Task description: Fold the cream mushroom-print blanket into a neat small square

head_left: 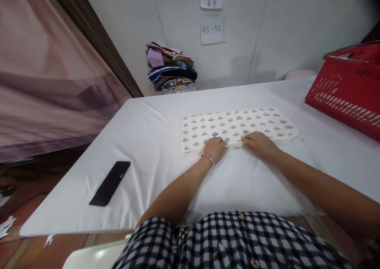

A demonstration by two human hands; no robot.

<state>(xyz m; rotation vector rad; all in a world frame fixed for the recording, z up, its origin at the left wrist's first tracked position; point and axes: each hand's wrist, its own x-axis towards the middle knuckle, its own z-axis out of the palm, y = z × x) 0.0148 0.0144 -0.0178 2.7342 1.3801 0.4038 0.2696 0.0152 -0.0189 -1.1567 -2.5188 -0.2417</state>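
Observation:
A white cloth point(225, 125), folded into a long flat rectangle of several layers, lies on the table in the head view. Grey mushroom-like shapes cover it, a few of them outlined in red, blue and green. At its near edge, left of the middle, my left hand point(215, 148) has its fingers curled over the layers; a bracelet circles that wrist. My right hand point(260, 143) grips the same edge a little further right, fingertips pointing left. Both hands are closed on the edge, and the undersides of the fingers are hidden.
A white-covered table point(160, 130) carries a black phone-like slab point(110, 183) at the left. A red plastic basket point(350, 87) stands at the right. Behind the far edge rises a stack of folded fabrics point(172, 69) by the wall. A pink curtain point(53, 63) hangs left.

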